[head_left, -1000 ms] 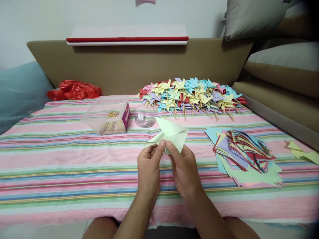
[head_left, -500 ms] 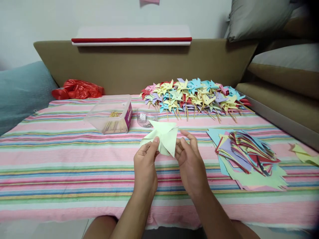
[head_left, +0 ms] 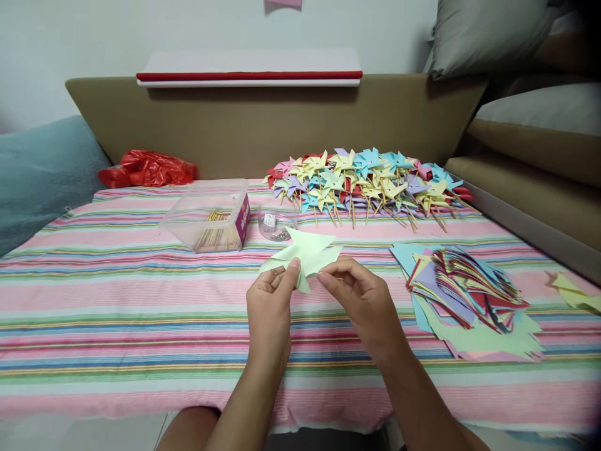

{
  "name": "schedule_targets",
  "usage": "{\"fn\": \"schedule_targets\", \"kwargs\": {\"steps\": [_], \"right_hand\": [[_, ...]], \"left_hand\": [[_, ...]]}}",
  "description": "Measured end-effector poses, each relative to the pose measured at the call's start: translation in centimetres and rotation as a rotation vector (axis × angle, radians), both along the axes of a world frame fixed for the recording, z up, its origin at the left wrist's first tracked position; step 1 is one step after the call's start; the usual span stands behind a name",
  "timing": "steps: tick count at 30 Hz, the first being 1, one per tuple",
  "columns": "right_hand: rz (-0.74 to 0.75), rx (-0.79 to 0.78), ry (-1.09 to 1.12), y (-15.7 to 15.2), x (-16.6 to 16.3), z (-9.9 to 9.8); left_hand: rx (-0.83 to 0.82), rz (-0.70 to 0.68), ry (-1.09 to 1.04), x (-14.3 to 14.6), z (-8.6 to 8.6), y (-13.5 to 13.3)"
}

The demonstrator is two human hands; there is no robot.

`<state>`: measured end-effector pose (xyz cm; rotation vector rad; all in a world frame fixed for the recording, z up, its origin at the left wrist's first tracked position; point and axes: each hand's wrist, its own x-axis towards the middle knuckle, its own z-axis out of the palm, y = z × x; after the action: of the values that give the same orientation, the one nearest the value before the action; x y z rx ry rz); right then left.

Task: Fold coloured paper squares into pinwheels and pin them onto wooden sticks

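A pale green paper pinwheel (head_left: 310, 249) without a visible stick is held up above the striped cloth. My left hand (head_left: 273, 300) pinches it near the centre, thumb on top of the folded blades. My right hand (head_left: 364, 297) has thumb and fingertips closed at the lower right edge of the pinwheel, on one blade. Just behind the pinwheel lies a clear bag of small metal fasteners (head_left: 278, 224) with a white label. The undersides of the fingers are hidden.
A clear plastic box (head_left: 206, 216) with wooden sticks stands left of centre. Finished pinwheels (head_left: 369, 178) are heaped at the back. A stack of coloured paper (head_left: 469, 294) lies at right, with a yellow paper piece (head_left: 575, 293) beyond it. A red plastic bag (head_left: 148, 168) rests back left.
My right hand has gone from loosely spread fingers beside the pinwheel to a pinch at its lower right blade. The pinwheel has turned and its blades sit differently. My left hand keeps its hold.
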<state>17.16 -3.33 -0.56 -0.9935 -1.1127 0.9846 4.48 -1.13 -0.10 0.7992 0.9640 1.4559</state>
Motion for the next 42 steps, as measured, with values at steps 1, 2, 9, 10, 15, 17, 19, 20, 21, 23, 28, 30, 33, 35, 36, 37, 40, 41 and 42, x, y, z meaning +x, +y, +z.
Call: {"fn": "schedule_targets", "kwargs": {"steps": [1, 2, 9, 10, 15, 17, 19, 20, 21, 23, 28, 30, 33, 35, 36, 37, 40, 41, 42], "right_hand": [[-0.009, -0.014, 0.015, 0.0, -0.1, 0.0], [-0.021, -0.033, 0.032, -0.1, -0.2, 0.1], [-0.157, -0.155, 0.106, -0.1, -0.9, -0.1], [-0.169, -0.156, 0.116, 0.0, -1.0, -0.1], [-0.177, -0.162, 0.163, 0.0, -1.4, -0.1], [-0.165, -0.169, 0.178, 0.0, -1.4, -0.1], [-0.172, -0.169, 0.186, 0.0, -1.5, -0.2], [-0.180, -0.168, 0.190, 0.0, -1.5, -0.2], [-0.187, -0.167, 0.192, 0.0, -1.5, -0.2], [-0.198, -0.166, 0.196, 0.0, -1.5, -0.3], [-0.201, -0.161, 0.204, 0.0, -1.6, -0.3], [-0.192, -0.154, 0.208, 0.0, -1.7, -0.3], [-0.181, -0.148, 0.198, -0.2, -1.7, -0.2], [-0.176, -0.144, 0.186, -0.3, -1.8, -0.1], [-0.171, -0.144, 0.178, -0.3, -1.8, -0.1], [-0.164, -0.146, 0.173, -0.3, -1.8, 0.0], [-0.195, -0.106, 0.218, -0.2, -1.8, 0.2], [-0.226, -0.076, 0.251, -0.1, -1.7, 0.3], [-0.260, -0.044, 0.281, 0.0, -1.5, 0.4]], "left_hand": [[0.005, -0.005, 0.020, 0.0, 0.0, -0.1], [0.007, -0.011, 0.037, 0.1, 0.0, -0.2], [0.000, -0.051, 0.084, 0.3, -0.1, -0.4], [-0.002, -0.054, 0.087, 0.4, -0.1, -0.5], [0.004, -0.076, 0.107, 0.4, 0.3, -0.6], [0.008, -0.091, 0.109, 0.4, 0.3, -0.6], [0.016, -0.104, 0.106, 0.4, 0.3, -0.6], [0.018, -0.110, 0.105, 0.4, 0.2, -0.6], [0.018, -0.114, 0.105, 0.4, 0.2, -0.6], [0.007, -0.118, 0.103, 0.4, 0.1, -0.6], [-0.001, -0.122, 0.089, 0.4, 0.0, -0.6], [-0.008, -0.112, 0.098, 0.4, 0.0, -0.6], [-0.018, -0.071, 0.116, 0.4, 0.1, -0.6], [-0.011, -0.059, 0.128, 0.4, 0.3, -0.6], [-0.007, -0.058, 0.133, 0.4, 0.3, -0.6], [-0.003, -0.061, 0.136, 0.4, 0.3, -0.6], [0.022, -0.061, 0.143, 0.2, 0.3, -0.4], [0.038, -0.061, 0.158, 0.1, 0.3, -0.4], [0.058, -0.067, 0.187, -0.1, 0.3, -0.3]]}}
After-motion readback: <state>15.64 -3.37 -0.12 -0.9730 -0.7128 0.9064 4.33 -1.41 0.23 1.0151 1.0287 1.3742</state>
